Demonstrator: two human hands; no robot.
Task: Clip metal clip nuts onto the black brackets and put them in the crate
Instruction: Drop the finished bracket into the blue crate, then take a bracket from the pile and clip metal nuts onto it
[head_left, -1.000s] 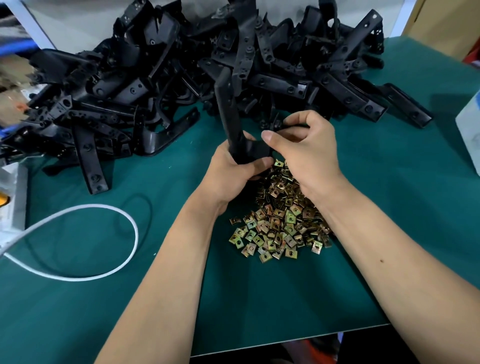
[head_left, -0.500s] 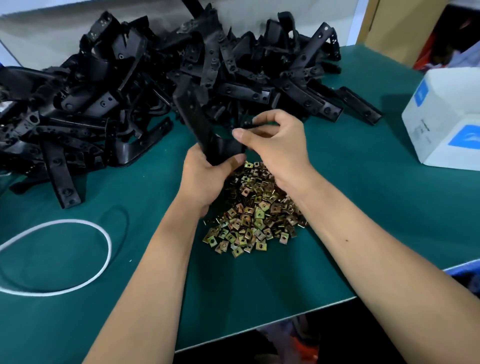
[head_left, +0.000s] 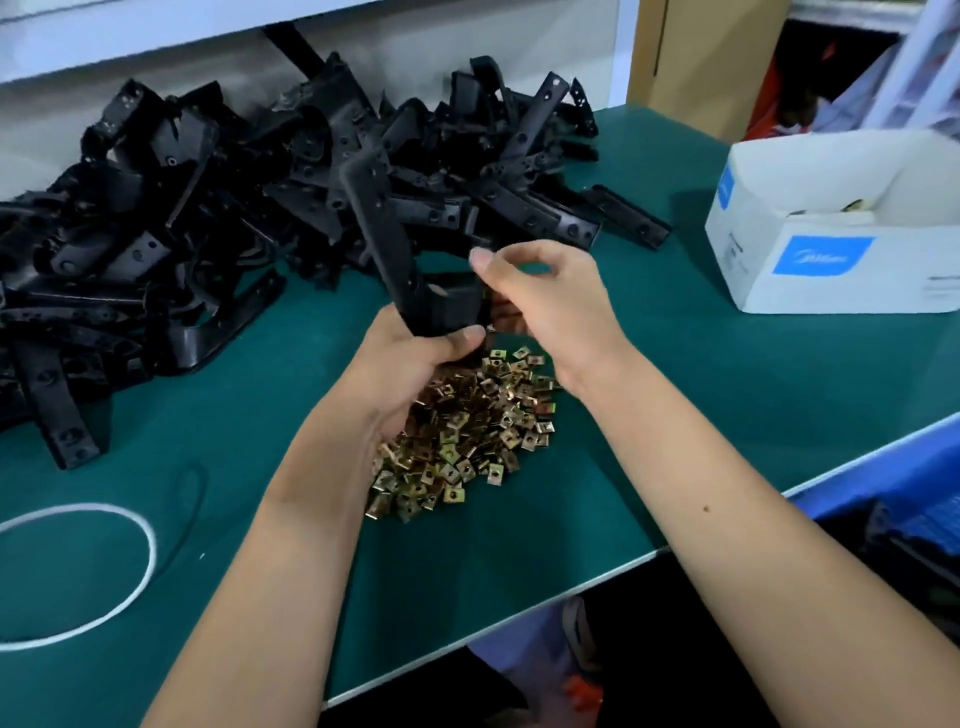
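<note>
Nearest, at the lower right edge, a blue crate (head_left: 904, 499) sits just beside the green table mat (head_left: 675, 415). A white cord loop (head_left: 132, 525) lies on the mat at left. Mid-mat, a heap of brass-coloured clip nuts (head_left: 467, 431) lies under both wrists. L hand (head_left: 410, 358) grips the lower bend of one black bracket (head_left: 387, 244), fingers and thumb curled round it, held above the nuts w/ its long arm tilted up and away. R hand (head_left: 545, 306) is at the bracket's short end, fingers curled and touching that end, thumb and forefinger curved in a ring above it; can't tell if a nut is pinched. Beyond, a big pile of black brackets (head_left: 182, 223) covers the mat's far left. A white carton w/ blue label (head_left: 831, 244) stands far right.
</note>
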